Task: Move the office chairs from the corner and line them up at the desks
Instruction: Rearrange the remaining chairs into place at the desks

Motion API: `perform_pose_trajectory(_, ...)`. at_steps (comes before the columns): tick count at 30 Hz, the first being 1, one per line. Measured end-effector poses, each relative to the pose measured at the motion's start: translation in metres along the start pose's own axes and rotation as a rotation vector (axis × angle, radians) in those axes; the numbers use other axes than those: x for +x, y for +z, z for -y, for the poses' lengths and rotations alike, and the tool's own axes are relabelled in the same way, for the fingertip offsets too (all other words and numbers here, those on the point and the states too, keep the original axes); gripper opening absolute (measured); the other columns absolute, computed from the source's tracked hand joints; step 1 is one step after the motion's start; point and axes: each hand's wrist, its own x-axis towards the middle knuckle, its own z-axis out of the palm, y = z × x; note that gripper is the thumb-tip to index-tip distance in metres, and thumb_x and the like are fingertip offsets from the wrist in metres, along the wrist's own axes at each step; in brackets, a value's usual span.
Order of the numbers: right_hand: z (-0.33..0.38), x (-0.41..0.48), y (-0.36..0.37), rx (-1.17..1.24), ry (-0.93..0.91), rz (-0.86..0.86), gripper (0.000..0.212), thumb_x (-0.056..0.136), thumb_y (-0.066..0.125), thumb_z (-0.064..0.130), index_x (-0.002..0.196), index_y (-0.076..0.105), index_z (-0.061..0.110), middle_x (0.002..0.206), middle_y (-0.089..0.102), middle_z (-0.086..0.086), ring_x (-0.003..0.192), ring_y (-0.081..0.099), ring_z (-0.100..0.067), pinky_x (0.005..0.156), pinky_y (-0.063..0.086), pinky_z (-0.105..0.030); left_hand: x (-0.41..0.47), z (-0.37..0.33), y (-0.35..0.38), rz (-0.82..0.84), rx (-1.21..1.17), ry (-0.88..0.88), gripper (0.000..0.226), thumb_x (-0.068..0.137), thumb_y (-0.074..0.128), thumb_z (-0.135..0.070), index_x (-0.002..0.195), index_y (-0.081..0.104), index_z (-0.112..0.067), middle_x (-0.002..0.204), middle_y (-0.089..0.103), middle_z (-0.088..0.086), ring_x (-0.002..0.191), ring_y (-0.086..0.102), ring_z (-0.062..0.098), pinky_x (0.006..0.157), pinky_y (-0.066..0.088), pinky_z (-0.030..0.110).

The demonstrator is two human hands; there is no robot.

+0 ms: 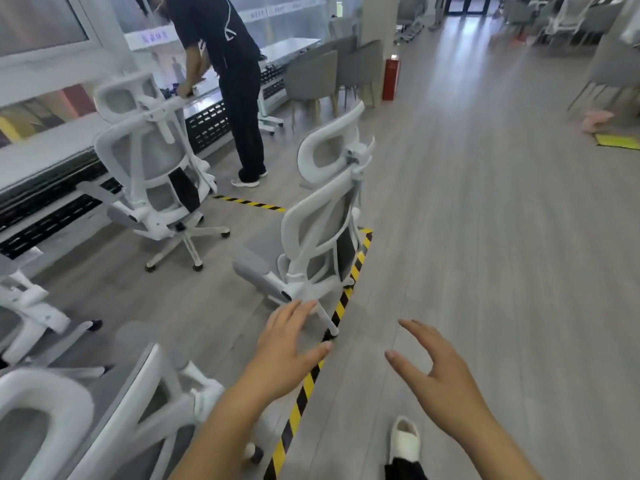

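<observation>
A white office chair with grey mesh back stands in front of me on the yellow-black floor tape, its back toward me. My left hand reaches out with fingers spread, just short of the chair's base, holding nothing. My right hand is also open and empty, over the bare floor to the right. A second white chair stands further left by the long desk. More white chairs sit at the near left and the left edge.
A person in dark clothes bends over the desk behind the second chair. Grey armchairs and a red fire extinguisher box stand beyond. Yellow-black tape runs along the floor. Wide wooden floor lies to the right. My slippered foot shows below.
</observation>
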Motion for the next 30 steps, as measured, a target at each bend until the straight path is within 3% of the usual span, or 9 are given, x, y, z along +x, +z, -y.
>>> perform_pose_trajectory(4, 0.002, 0.124, -0.047, 0.008, -0.064, 0.077, 0.058, 0.085, 0.062, 0.054, 0.138, 0.044, 0.042, 0.145, 0.037, 0.023, 0.138, 0.029, -0.002, 0.115, 0.028, -0.035, 0.093, -0.02, -0.007, -0.049, 0.032, -0.134, 0.074, 0.087, 0.059, -0.057, 0.149, 0.022, -0.042, 0.158, 0.016, -0.013, 0.147, 0.008, 0.009, 0.121, 0.017, 0.042)
perform_pose_trajectory(9, 0.027, 0.28, -0.086, -0.003, -0.225, 0.215, 0.051, 0.086, 0.064, 0.047, 0.134, 0.047, 0.043, 0.132, 0.04, 0.026, 0.121, 0.034, 0.005, 0.1, 0.029, -0.022, 0.189, -0.044, -0.026, -0.182, 0.029, -0.275, 0.073, 0.089, 0.061, -0.051, 0.15, 0.023, -0.037, 0.158, 0.018, -0.011, 0.145, 0.013, 0.009, 0.115, 0.016, 0.027)
perform_pose_trajectory(12, 0.036, 0.379, -0.087, -0.062, -0.288, 0.284, 0.053, 0.084, 0.066, 0.049, 0.134, 0.048, 0.04, 0.136, 0.042, 0.021, 0.128, 0.038, -0.005, 0.101, 0.033, -0.028, 0.229, -0.04, -0.03, -0.232, -0.02, -0.379, 0.075, 0.088, 0.06, -0.057, 0.149, 0.019, -0.044, 0.159, 0.013, -0.014, 0.146, 0.011, 0.009, 0.119, 0.021, 0.036)
perform_pose_trajectory(15, 0.041, 0.481, -0.085, -0.182, -0.345, 0.284, 0.068, 0.079, 0.063, 0.061, 0.139, 0.043, 0.039, 0.148, 0.039, 0.009, 0.137, 0.035, -0.018, 0.11, 0.035, -0.044, 0.269, -0.03, -0.028, -0.292, -0.046, -0.462, 0.08, 0.083, 0.063, -0.062, 0.148, 0.021, -0.045, 0.158, 0.017, -0.016, 0.145, 0.017, 0.01, 0.118, 0.025, 0.041)
perform_pose_trajectory(19, 0.052, 0.601, -0.078, -0.526, -0.479, 0.296, 0.079, 0.077, 0.067, 0.058, 0.145, 0.035, 0.034, 0.157, 0.027, 0.001, 0.144, 0.022, -0.024, 0.112, 0.028, -0.051, 0.329, -0.016, -0.03, -0.345, -0.069, -0.529, 0.074, 0.078, 0.069, -0.06, 0.141, 0.036, -0.04, 0.139, 0.033, -0.023, 0.131, 0.032, 0.004, 0.113, 0.032, 0.033)
perform_pose_trajectory(22, 0.057, 0.672, -0.077, -0.723, -0.512, 0.402, 0.097, 0.058, 0.067, 0.079, 0.143, 0.034, 0.044, 0.159, 0.021, 0.01, 0.147, 0.013, -0.021, 0.113, 0.022, -0.053, 0.371, -0.01, -0.037, -0.349, -0.052, -0.593, 0.061, 0.077, 0.072, -0.055, 0.131, 0.052, -0.033, 0.123, 0.051, -0.019, 0.113, 0.049, 0.003, 0.1, 0.041, 0.025)
perform_pose_trajectory(25, 0.061, 0.723, -0.082, -0.816, -0.563, 0.546, 0.1, 0.041, 0.05, 0.098, 0.13, 0.048, 0.052, 0.15, 0.032, 0.025, 0.145, 0.021, -0.01, 0.114, 0.024, -0.045, 0.397, -0.014, -0.046, -0.326, -0.048, -0.692, 0.051, 0.072, 0.076, -0.055, 0.117, 0.059, -0.037, 0.112, 0.056, -0.022, 0.098, 0.053, -0.003, 0.076, 0.04, 0.012)
perform_pose_trajectory(27, 0.062, 0.753, -0.08, -0.747, -0.602, 0.61, 0.087, 0.046, 0.06, 0.089, 0.123, 0.057, 0.049, 0.139, 0.041, 0.032, 0.14, 0.031, -0.007, 0.111, 0.029, -0.038, 0.405, -0.016, -0.048, -0.325, -0.045, -0.751, 0.047, 0.067, 0.077, -0.06, 0.107, 0.058, -0.045, 0.105, 0.055, -0.026, 0.091, 0.051, -0.006, 0.067, 0.036, 0.01)
perform_pose_trajectory(30, 0.06, 0.786, -0.073, -0.552, -0.588, 0.793, 0.067, 0.048, 0.08, 0.07, 0.11, 0.066, 0.048, 0.126, 0.05, 0.038, 0.132, 0.039, -0.003, 0.103, 0.038, -0.031, 0.408, -0.018, -0.048, -0.402, -0.127, -0.836, 0.053, 0.05, 0.077, -0.072, 0.095, 0.059, -0.049, 0.102, 0.058, -0.029, 0.092, 0.053, -0.008, 0.071, 0.038, 0.01)
